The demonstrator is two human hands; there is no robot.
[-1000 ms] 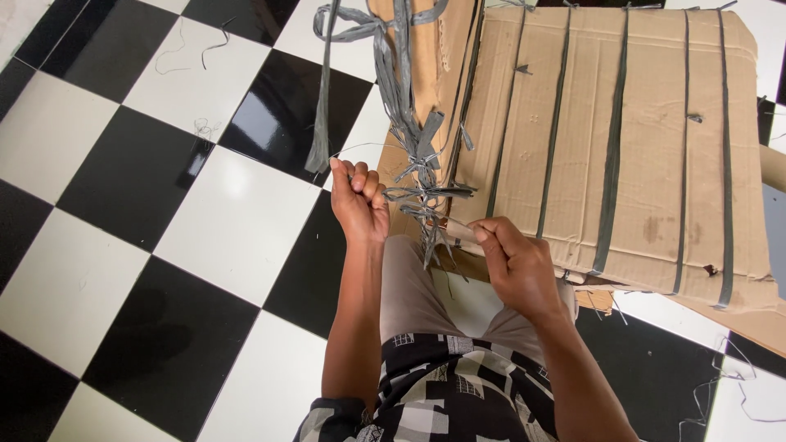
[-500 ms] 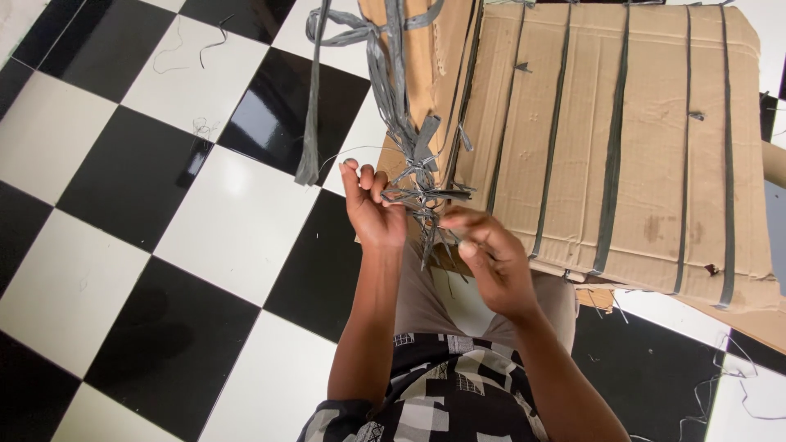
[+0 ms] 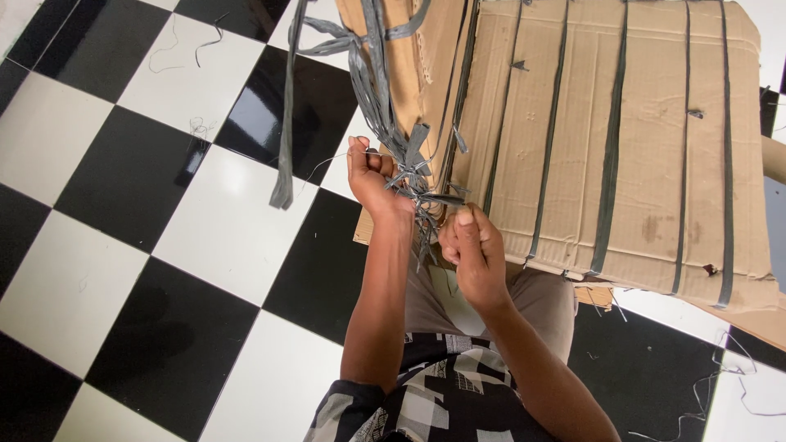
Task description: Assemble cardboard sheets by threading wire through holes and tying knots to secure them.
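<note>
floor [image 3: 205, 237]: black and white checker tiles, left half of frame; loose thread bits upper left and lower right.
loose strap [image 3: 284, 147]: grey flat strip hanging down, upper centre-left, free end just left of the left hand.
left hand [image 3: 370, 176]: centre of frame, fingers [image 3: 360, 155] curled shut round the strap bundle, fist upright.
strap bundle [image 3: 391, 123]: grey plastic straps gathered and twisted, running from top centre down to between the two hands; frayed ends stick out around the knot area.
right hand [image 3: 473, 250]: just right of and below the left hand, fingers [image 3: 464, 229] pinched narrow on the strap ends, thumb up; exactly which strand it holds is too tangled to tell.
cardboard pack [image 3: 639, 139]: flat brown sheets, upper right, bound by several parallel dark straps, lying tilted, lower edge over the person's knees.
body: patterned black-white shirt bottom centre, grey-tan shorts under the hands.
step: looks like tying or tightening the gathered strap ends at the pack's left edge; knot seems partway formed, not snug.
next move calls for: left hand keeping the bundle taut while the right draws its end through or pulls away; risk is frayed strands slipping out.
</note>
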